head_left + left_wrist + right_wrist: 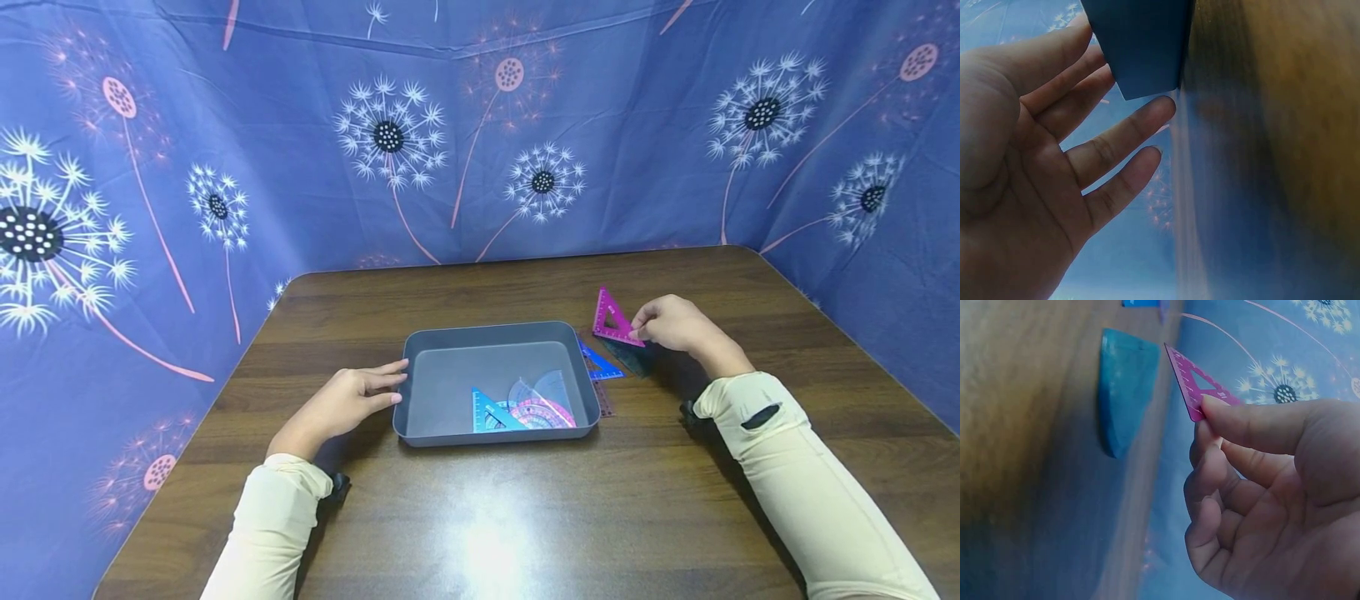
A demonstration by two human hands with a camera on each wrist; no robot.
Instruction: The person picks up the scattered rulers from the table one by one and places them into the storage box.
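Two right fingers pinch one magenta set square, lettering illegible; left fingers spread.

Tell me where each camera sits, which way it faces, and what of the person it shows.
Head: worn on the head, facing forward and down over the table, tray and blue backdrop; the left hand, right hand and both sleeves show.
Left wrist: worn on that wrist, facing one end of the tray; only the left hand shows, palm side.
Right wrist: worn on that wrist, facing the pink triangle; only the right hand shows, palm side.
Shared: head and right wrist both show the right hand pinching the pink triangle.
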